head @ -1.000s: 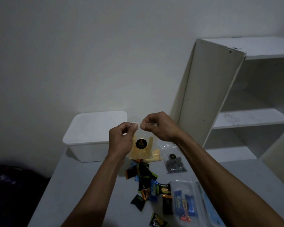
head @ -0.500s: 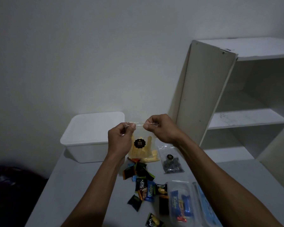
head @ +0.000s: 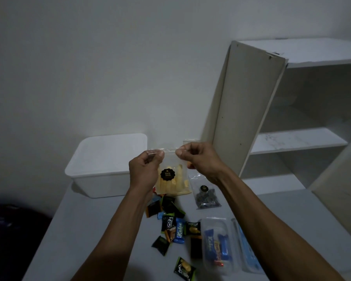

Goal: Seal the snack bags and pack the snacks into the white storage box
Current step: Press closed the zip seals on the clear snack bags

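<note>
A clear zip bag of yellow snacks (head: 173, 182) with a round black label hangs above the table. My left hand (head: 145, 169) pinches its top strip at the left end, and my right hand (head: 197, 159) pinches the same strip further right. The white storage box (head: 101, 179) stands at the table's back left, just left of my left hand. A second clear bag with dark snacks (head: 206, 196) lies flat on the table under my right wrist. Several small wrapped snacks (head: 174, 226) are scattered on the table in front of the held bag.
A clear plastic container (head: 217, 243) holding blue and orange wrapped bars sits at the front right, with its lid (head: 247, 252) beside it. A white open shelf unit (head: 292, 128) stands at the right. A dark object (head: 14, 240) lies left of the table (head: 89, 230).
My hands have drawn a little further apart along the bag's top strip. The view has shifted slightly; the bag stays held above the table.
</note>
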{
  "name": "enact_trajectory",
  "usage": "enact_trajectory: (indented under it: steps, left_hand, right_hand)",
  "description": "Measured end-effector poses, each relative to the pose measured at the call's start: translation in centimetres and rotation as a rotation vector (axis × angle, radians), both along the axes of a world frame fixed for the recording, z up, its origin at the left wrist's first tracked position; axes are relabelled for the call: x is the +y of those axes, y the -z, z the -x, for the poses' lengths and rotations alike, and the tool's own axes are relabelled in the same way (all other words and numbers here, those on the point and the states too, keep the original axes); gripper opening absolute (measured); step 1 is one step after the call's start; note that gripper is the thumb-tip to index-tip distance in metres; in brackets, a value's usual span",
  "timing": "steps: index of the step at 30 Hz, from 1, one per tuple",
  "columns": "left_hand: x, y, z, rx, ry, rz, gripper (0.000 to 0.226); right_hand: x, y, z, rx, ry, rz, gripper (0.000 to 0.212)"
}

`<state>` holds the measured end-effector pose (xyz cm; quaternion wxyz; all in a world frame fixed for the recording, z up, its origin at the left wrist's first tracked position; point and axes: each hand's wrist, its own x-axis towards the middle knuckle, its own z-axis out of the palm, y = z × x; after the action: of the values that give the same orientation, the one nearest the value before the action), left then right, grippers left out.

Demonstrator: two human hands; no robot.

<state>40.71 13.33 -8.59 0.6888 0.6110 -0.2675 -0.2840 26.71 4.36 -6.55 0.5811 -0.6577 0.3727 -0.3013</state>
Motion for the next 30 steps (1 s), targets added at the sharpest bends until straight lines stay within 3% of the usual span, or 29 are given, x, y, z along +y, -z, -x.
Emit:
enact_trajectory:
  steps: [19, 26, 30]
  left_hand:
    - [-0.6, 0.2, -2.3, 0.130, -0.026, -0.012, 0.004]
    - [-0.8, 0.3, -3.0, 0.062, -0.022, -0.004, 0.006]
    - [-1.1, 0.2, -2.5, 0.043, -0.025, 0.001, 0.005]
  right_hand:
    - [-1.5, 0.3, -0.4, -0.067, 0.060, -0.058, 0.007]
    - [-1.5, 0.3, -1.1, -0.040, 0.065, 0.023, 0.006]
    - [-0.6, -0.2, -2.6, 0.074, 0.003, 0.182, 0.015]
